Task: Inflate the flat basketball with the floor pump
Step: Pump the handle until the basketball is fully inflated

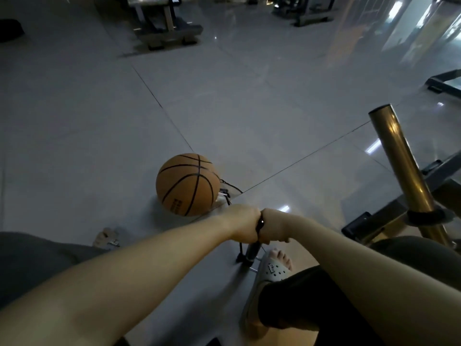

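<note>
Glossy tile floor (99, 121), dim, gym machines (164, 23) at back — L hand (243, 224), R hand (273, 227) clenched round pump handle (260, 224); basketball (188, 184) near.

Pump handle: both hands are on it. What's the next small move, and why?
Probably draw the pump handle straight up for another stroke: left hand and right hand grip it low, just over the barrel, with the basketball alongside.
</note>
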Available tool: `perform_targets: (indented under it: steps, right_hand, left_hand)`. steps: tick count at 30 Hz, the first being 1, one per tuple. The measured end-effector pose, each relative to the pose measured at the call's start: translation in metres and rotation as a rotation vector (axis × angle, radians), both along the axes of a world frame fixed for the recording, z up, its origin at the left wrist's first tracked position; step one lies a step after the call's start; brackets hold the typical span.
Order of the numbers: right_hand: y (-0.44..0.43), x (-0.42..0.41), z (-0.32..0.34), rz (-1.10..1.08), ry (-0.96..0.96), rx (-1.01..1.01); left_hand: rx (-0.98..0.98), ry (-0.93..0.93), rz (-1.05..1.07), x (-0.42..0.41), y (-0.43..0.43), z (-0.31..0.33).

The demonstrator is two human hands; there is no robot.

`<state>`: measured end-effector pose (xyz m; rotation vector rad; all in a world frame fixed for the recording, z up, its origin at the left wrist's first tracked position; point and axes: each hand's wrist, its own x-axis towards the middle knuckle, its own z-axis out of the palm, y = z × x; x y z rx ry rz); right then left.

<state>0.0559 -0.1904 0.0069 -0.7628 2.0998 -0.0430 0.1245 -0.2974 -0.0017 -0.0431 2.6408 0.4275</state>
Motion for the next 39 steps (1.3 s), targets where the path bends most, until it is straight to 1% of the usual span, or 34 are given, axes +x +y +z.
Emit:
perform_targets:
  steps: [1,3,7,9,11,14,17,18,21,23,25,29,32,36,38,39]
  right_hand:
    - [-0.003,-0.001,0.013,0.011,-0.016,0.008]
    - [-0.008,-0.008,0.047,0.003,-0.025,-0.038]
    - [-0.016,-0.026,0.136,-0.069,0.006,-0.152]
    - [-0.017,-0.030,0.152,-0.089,-0.010,-0.181]
    - [-0.014,-0.024,0.135,-0.084,-0.010,-0.148]
    - [-0.009,-0.007,0.076,-0.039,0.017,-0.095]
    - [-0.004,-0.005,0.025,-0.032,0.032,-0.093]
    - [-0.002,-0.004,0.018,-0.031,0.038,-0.112]
    - [0.004,0.000,-0.016,-0.007,0.050,-0.126]
    - [0.005,0.002,-0.025,0.009,0.079,-0.121]
    - [0.002,0.002,-0.021,0.013,0.075,-0.090]
    - [-0.002,0.003,0.010,0.009,0.000,-0.038]
    - [-0.007,-0.011,0.055,-0.002,-0.001,-0.093]
    - [-0.013,-0.024,0.136,-0.083,-0.070,-0.150]
    - [-0.015,-0.024,0.147,-0.068,-0.033,-0.143]
    - [-0.016,-0.021,0.143,-0.050,-0.005,-0.133]
  left_hand:
    - [0.020,-0.013,0.002,-0.001,-0.003,0.010]
    - [0.030,0.010,0.001,-0.008,-0.014,0.040]
    - [0.089,0.092,0.002,-0.030,-0.029,0.129]
    - [0.086,0.073,-0.006,-0.035,-0.030,0.152]
    - [0.093,0.061,-0.002,-0.028,-0.024,0.141]
    - [0.052,0.066,-0.001,-0.007,-0.011,0.086]
    - [0.052,0.105,-0.002,-0.001,-0.006,0.031]
    - [0.030,0.116,-0.011,0.000,-0.004,0.022]
    - [-0.042,0.070,-0.020,0.000,0.003,-0.009]
    - [-0.045,0.058,-0.016,0.000,0.004,-0.018]
    - [-0.037,0.043,-0.012,0.000,0.003,-0.015]
    - [0.031,-0.032,0.017,0.004,-0.003,0.010]
    - [0.083,-0.014,0.027,-0.005,-0.015,0.059]
    - [0.126,0.028,0.032,-0.019,-0.023,0.140]
    - [0.119,0.007,0.015,-0.023,-0.027,0.154]
    - [0.120,-0.006,0.009,-0.024,-0.027,0.151]
